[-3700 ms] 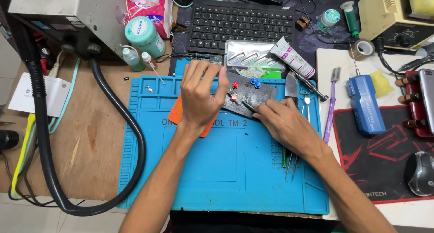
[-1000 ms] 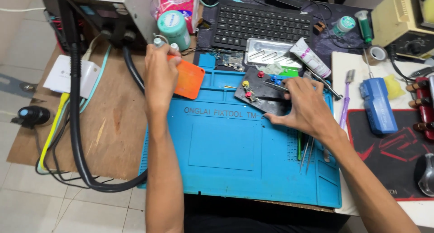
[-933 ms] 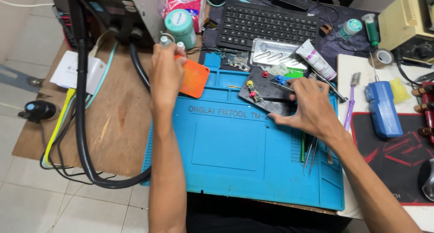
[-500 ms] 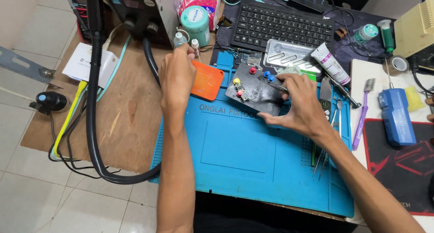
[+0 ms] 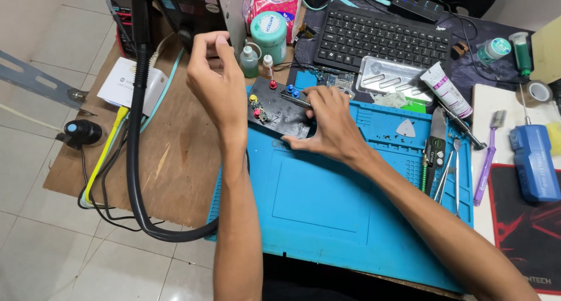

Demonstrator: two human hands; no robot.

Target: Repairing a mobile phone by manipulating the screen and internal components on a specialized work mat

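My right hand point(image 5: 330, 126) lies on a black board holder point(image 5: 274, 111) with red, yellow and blue knobs, at the far left corner of the blue work mat point(image 5: 350, 207). Its fingers press the top and its thumb hooks the near edge. My left hand point(image 5: 215, 82) is raised with its back to the camera. Its curled fingers reach the front of the grey hot-air station point(image 5: 196, 3). What the fingertips touch is hidden.
A thick black hose point(image 5: 135, 137) loops from the station over the wooden board. Behind the mat are a teal jar point(image 5: 267, 35), small bottles point(image 5: 249, 60), a keyboard point(image 5: 380, 38) and a metal tray point(image 5: 397, 79). Tweezers point(image 5: 450, 166), a purple brush point(image 5: 488, 155) and a blue tool point(image 5: 532, 161) lie to the right.
My left hand has left the orange card and risen to the station's front. My right hand has slid the black holder left, to the mat's far left corner.
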